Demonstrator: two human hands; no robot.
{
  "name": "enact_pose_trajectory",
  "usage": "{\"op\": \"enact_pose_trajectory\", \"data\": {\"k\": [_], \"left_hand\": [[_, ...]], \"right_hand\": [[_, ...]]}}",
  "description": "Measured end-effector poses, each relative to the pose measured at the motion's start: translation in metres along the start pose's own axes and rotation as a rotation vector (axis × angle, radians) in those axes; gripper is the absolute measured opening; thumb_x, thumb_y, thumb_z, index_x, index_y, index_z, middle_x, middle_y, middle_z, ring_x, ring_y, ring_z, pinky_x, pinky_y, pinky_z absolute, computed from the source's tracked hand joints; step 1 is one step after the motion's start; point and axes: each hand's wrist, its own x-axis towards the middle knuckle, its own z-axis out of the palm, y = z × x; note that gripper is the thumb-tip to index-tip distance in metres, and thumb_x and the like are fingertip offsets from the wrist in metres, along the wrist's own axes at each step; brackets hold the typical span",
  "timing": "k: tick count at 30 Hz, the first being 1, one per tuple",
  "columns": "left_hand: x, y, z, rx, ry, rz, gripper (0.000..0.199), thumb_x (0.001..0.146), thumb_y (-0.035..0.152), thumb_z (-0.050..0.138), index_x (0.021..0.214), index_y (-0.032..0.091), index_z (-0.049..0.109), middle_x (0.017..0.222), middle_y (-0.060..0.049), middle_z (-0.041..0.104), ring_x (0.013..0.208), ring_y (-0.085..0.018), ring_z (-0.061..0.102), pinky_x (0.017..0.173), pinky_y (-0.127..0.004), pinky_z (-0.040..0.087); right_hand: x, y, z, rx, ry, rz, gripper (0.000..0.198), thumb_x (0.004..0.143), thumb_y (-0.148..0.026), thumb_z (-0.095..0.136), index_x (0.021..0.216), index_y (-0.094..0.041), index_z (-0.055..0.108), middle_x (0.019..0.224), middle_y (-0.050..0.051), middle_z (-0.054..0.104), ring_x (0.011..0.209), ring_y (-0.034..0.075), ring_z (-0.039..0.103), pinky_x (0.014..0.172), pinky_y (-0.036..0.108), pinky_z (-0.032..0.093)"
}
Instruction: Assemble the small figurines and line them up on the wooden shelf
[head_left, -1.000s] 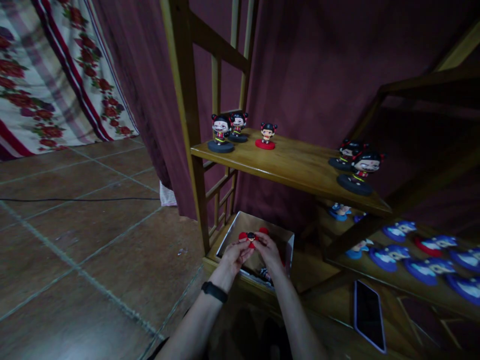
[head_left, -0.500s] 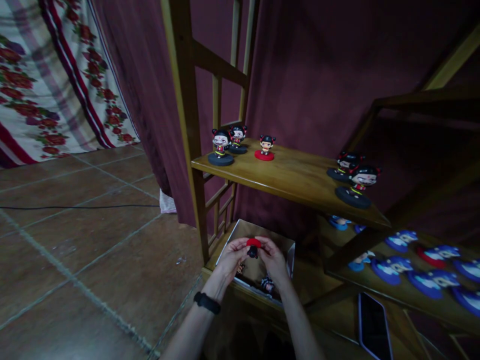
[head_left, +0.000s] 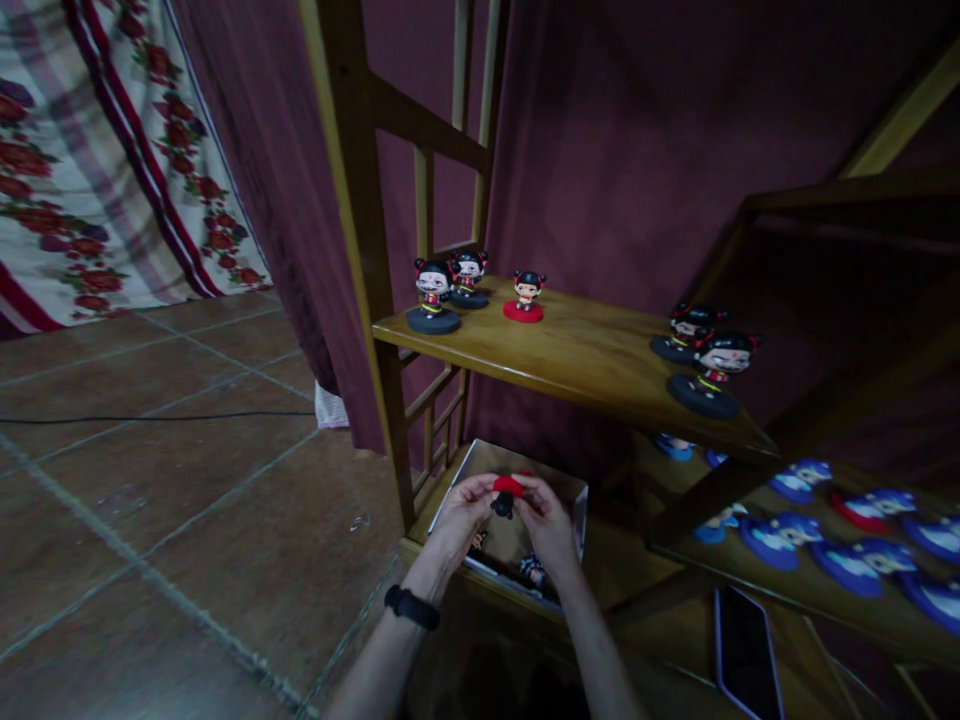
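Between my two hands is a small figurine (head_left: pixel 504 503) with a red round base and a black-haired head that hangs downward. The fingers of my left hand (head_left: pixel 466 512) pinch the base from the left, and those of my right hand (head_left: pixel 546 520) grip it from the right. Both hands are above an open cardboard box (head_left: pixel 480 455) on the lower shelf. Inside the box lie a black-and-white figurine (head_left: pixel 532 570), partly behind my right wrist, and a small orange-and-dark piece (head_left: pixel 478 540) beside my left hand.
Figurines stand on the upper shelf (head_left: pixel 585 345): two dark-based ones (head_left: pixel 433 295) at left, a red-based one (head_left: pixel 525 297), and two more dark-based ones (head_left: pixel 712 375) at right. Several blue figurines (head_left: pixel 859 550) fill a lower right shelf. A phone (head_left: pixel 748 650) lies nearby. A wooden post (head_left: pixel 360 250) rises at left.
The view has shifted very slightly. Both hands keep the figurine over the box, its head tilting a little.
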Motion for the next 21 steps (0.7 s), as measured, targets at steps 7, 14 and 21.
{"op": "enact_pose_trajectory", "data": {"k": [7,14,21], "left_hand": [[0.004,-0.006,-0.009,-0.005,0.035,-0.204,0.026,0.065,0.019,0.070,0.089,0.010,0.065,0.081,-0.010,0.069,0.067,-0.012,0.064,0.067,-0.023,0.052],[0.013,-0.028,-0.020,-0.066,0.261,-0.326,0.014,0.062,0.010,0.070,0.074,0.008,0.065,0.066,-0.008,0.067,0.055,-0.010,0.062,0.056,-0.018,0.053],[0.004,-0.031,-0.010,-0.131,0.330,-0.322,0.014,0.064,0.007,0.067,0.077,0.010,0.062,0.064,-0.005,0.065,0.054,-0.010,0.062,0.055,-0.020,0.053]], "right_hand": [[0.003,0.011,0.006,0.314,0.113,0.220,0.041,0.061,-0.023,0.068,0.101,-0.023,0.059,0.095,0.002,0.067,0.091,0.018,0.060,0.083,0.032,0.044],[0.002,0.028,0.007,0.482,0.071,0.414,0.026,0.053,-0.021,0.072,0.078,-0.020,0.063,0.085,0.002,0.069,0.082,0.017,0.063,0.075,0.029,0.047],[-0.006,0.028,0.009,0.523,0.098,0.408,0.025,0.055,-0.021,0.072,0.079,-0.020,0.064,0.087,0.002,0.070,0.082,0.017,0.063,0.075,0.028,0.046]]}}
